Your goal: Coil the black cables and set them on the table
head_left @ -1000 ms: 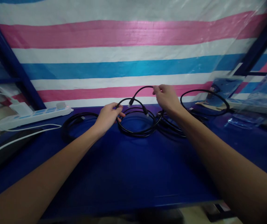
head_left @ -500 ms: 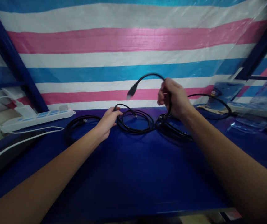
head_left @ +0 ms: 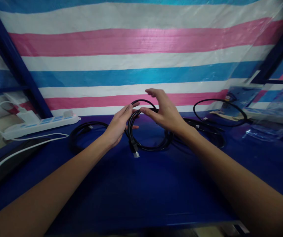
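Note:
A coiled black cable [head_left: 151, 149] stands mid-table, and its plug [head_left: 133, 145] hangs at the lower left with a pale tip. My left hand [head_left: 118, 126] is closed around the left side of the coil, thumb in front and fingers partly hidden behind the loops. At the coil's upper right, my right hand [head_left: 165, 113] has its thumb and fingers spread apart. Its thumb tip is close to the loops; whether it touches them I cannot tell. Another black cable coil [head_left: 214, 140] lies just to the right, partly covered by my right forearm.
Left of my hands lies a further black coil [head_left: 75, 136]. A white power strip [head_left: 48, 124] with a plugged-in adapter and white cords occupies the far left. On the right are a black cable loop [head_left: 230, 104], a blue packet [head_left: 240, 97] and clear plastic [head_left: 267, 126]. Striped sheeting [head_left: 141, 42] hangs behind.
My right hand has moved left, let go of the cable end and spread its fingers. That plug now hangs at the lower left of the coil, which my left hand has raised.

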The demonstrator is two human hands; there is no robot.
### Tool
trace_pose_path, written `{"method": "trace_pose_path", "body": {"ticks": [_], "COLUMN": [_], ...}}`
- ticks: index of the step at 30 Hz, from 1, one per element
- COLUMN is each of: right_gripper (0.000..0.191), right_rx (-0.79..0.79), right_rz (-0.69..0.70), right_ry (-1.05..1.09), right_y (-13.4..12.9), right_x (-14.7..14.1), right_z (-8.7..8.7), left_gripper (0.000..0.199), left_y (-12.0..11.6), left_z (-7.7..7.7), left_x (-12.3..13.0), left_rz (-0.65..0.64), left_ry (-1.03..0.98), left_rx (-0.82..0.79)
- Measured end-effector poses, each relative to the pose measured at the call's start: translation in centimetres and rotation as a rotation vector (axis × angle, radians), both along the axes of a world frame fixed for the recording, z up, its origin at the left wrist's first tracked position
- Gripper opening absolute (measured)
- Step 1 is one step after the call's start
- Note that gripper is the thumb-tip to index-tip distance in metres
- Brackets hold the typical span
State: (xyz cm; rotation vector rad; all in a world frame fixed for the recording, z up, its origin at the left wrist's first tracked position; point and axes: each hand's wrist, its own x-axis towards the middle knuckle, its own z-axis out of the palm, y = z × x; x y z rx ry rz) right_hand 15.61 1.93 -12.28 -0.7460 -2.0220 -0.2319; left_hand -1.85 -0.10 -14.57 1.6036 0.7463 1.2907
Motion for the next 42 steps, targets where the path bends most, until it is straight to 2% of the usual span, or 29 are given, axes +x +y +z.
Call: {"method": "trace_pose_path", "body": {"ticks": [2, 5, 9, 12, 14, 16, 18, 20, 22, 24, 26, 28, 29, 31, 34, 36, 37, 39, 42], "right_gripper": [0.060, 0.060, 0.073, 0.078, 0.074, 0.069, 0.065, 0.060, 0.057, 0.048, 0.031, 0.016, 0.011, 0.006, 0.022, 0.023, 0.021, 0.019, 0.016], "right_rx": [-0.121, -0.237, -0.159, -0.123, -0.100, -0.063, -0.038, -0.044, -0.056, -0.020, 0.025, -0.034, -0.104, -0.260, -0.365, -0.395, -0.421, -0.514, -0.674], "right_rz": [0.100, 0.160, 0.138, 0.035, -0.060, -0.120, -0.145, -0.150, -0.171, -0.239, -0.297, -0.282, -0.258, -0.215, -0.130, -0.029, 0.014, 0.061, 0.060], "right_ry": [-0.083, -0.241, -0.312, -0.289, -0.234, -0.168, -0.129, -0.153, -0.200, -0.199, -0.152, -0.121, -0.109, -0.074, 0.047, 0.116, 0.124, 0.066, -0.050], "right_y": [-0.1, -0.1, -0.1, -0.3, -0.7, -1.1, -1.4, -1.4, -1.3, -1.2, -1.2, -1.4, -1.6, -2.0, -2.7, -2.8, -2.7, -1.9, 0.0], "right_x": [0.2, 0.7, 0.9, 0.5, 0.0, -0.4, -0.7, -0.8, -0.7, -0.5, -0.3, -0.1, 0.0, 0.2, 0.1, 0.1, 0.2, 0.5, 1.6], "right_z": [0.1, 0.4, 0.6, 0.4, 0.4, 0.4, 0.5, 0.5, 0.5, 0.7, 1.1, 1.8, 2.1, 2.8, 3.5, 3.4, 3.1, 2.0, -0.3], "left_gripper": [0.041, 0.044, 0.054, 0.062, 0.075, 0.084, 0.077, 0.061, 0.047, 0.043, 0.044, 0.042, 0.037, 0.025, 0.019, 0.021, 0.022, 0.021, 0.018], "left_y": [-0.3, -0.6, -0.9, -1.1, -1.1, -0.9, -0.9, -1.2, -1.6, -2.1, -2.4, -2.5, -2.5, -2.7, -3.1, -3.1, -2.9, -2.3, -0.9], "left_z": [0.2, 0.3, 0.6, 0.9, 0.8, 0.6, 0.4, 0.5, 1.0, 1.6, 2.1, 2.4, 2.6, 2.7, 2.8, 2.5, 2.3, 1.6, 0.3], "left_x": [0.2, 0.3, 0.1, 0.1, 0.2, 0.4, 0.7, 0.9, 1.0, 1.0, 0.8, 0.7, 0.7, 0.7, 0.8, 0.7, 0.5, 0.2, -0.3], "left_rz": [0.041, 0.156, 0.233, 0.302, 0.361, 0.395, 0.327, 0.186, 0.082, -0.003, -0.085, -0.106, -0.072, 0.084, 0.423, 0.579, 0.611, 0.597, 0.488], "left_ry": [0.113, 0.303, 0.379, 0.429, 0.434, 0.400, 0.317, 0.215, 0.138, 0.123, 0.144, 0.175, 0.194, 0.258, 0.323, 0.343, 0.361, 0.421, 0.455], "left_rx": [0.192, 0.431, 0.544, 0.582, 0.546, 0.395, 0.145, -0.037, -0.081, -0.083, -0.090, -0.052, -0.007, 0.125, 0.473, 0.680, 0.737, 0.752, 0.567]}}
